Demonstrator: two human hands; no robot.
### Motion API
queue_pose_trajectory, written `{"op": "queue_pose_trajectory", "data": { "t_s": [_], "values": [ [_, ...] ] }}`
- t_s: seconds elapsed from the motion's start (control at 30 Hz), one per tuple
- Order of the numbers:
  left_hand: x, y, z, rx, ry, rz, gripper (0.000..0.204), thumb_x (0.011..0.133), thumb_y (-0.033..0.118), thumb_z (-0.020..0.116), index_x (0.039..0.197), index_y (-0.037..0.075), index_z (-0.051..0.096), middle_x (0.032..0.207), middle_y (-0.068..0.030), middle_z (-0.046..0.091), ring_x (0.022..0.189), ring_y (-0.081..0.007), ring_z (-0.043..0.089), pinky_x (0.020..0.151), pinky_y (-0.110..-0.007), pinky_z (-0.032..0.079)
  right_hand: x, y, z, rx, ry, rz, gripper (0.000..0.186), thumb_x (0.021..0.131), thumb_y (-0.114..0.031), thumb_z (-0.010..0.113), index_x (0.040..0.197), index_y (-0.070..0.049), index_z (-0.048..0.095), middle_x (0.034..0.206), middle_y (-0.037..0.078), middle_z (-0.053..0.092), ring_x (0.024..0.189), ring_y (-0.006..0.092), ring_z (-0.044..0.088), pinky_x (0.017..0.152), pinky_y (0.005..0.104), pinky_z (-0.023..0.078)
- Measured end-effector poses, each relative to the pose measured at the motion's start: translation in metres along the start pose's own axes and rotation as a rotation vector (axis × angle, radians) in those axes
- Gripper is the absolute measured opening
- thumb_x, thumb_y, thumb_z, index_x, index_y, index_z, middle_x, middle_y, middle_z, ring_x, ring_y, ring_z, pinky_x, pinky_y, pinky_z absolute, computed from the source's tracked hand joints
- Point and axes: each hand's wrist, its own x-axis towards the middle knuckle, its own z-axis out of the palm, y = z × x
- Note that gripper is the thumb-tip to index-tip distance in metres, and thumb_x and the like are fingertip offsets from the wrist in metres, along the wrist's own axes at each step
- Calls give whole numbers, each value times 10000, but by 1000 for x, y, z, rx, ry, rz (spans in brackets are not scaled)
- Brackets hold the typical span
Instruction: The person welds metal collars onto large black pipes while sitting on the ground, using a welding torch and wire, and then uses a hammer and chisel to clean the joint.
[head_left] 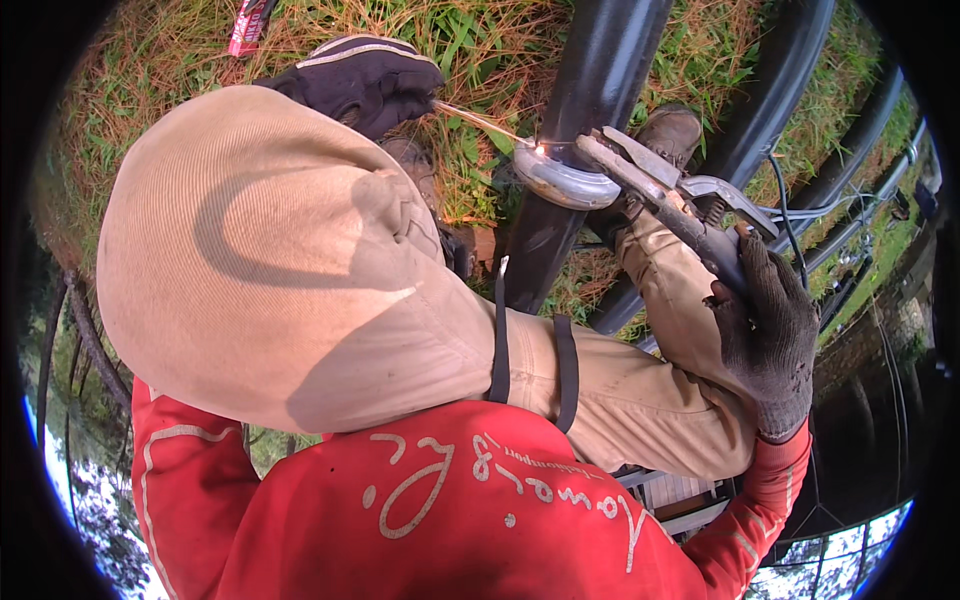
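Note:
My right hand (770,340), in a dark grey knit glove, grips the handle of a spring-jawed electrode holder (690,205). The holder's jaws reach toward a silver curved metal piece (565,180) against a black pipe (610,70). A bright spark glows at that piece's upper edge. Beyond my bent knee, my left hand (365,80) wears a black glove with pale trim, its fingers closed. From it a thin, light-coloured rod (475,118) runs to the spark. My left forearm is hidden behind the leg.
More black pipes (770,90) run side by side to the right, with cables (850,205) across them. Grass and dry needles (490,50) cover the ground. My shoe (670,135) stands between two pipes. A red packet (247,28) lies at the top left.

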Motion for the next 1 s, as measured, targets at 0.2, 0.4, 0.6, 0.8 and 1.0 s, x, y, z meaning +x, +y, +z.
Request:
{"op": "queue_pose_trajectory", "data": {
  "t_s": [0.2,0.4,0.6,0.8,1.0],
  "values": [
    [1,0,-1,-9,-6,2,329,937,256,839,1214,94,772,1012,-121,775,939,-337,761,818,-440,624,0,4,-2,-46,-15,-73,610,894,-48,797,1486,-22,653,1254,251,749,1106,418,761,946,462,597],
    [0,1,-1,-15,-11,0,328,937,251,839,1216,91,771,1013,-122,776,938,-334,762,818,-437,625,2,2,0,-27,-26,-63,621,888,-41,793,1492,-23,648,1255,254,748,1101,419,763,942,462,598],
    [0,0,-2,-23,-10,-3,328,938,245,839,1218,89,770,1013,-122,777,938,-331,763,818,-433,626,3,1,-1,-52,-25,-87,641,879,-30,784,1503,-20,637,1247,249,747,1078,417,764,934,466,599],
    [0,0,-1,-28,-12,0,327,939,239,839,1220,86,769,1014,-123,777,937,-328,764,818,-430,626,4,-4,-1,-51,-21,-30,609,898,-106,791,1492,-85,662,1201,214,747,1093,430,747,918,494,601],
    [-1,-1,-2,-34,-11,-8,327,940,233,839,1222,84,768,1014,-124,778,937,-326,766,818,-427,627,7,-2,0,-84,-28,-53,598,904,-130,789,1488,-105,666,1178,204,738,1037,428,748,858,499,598]
  ]
}}
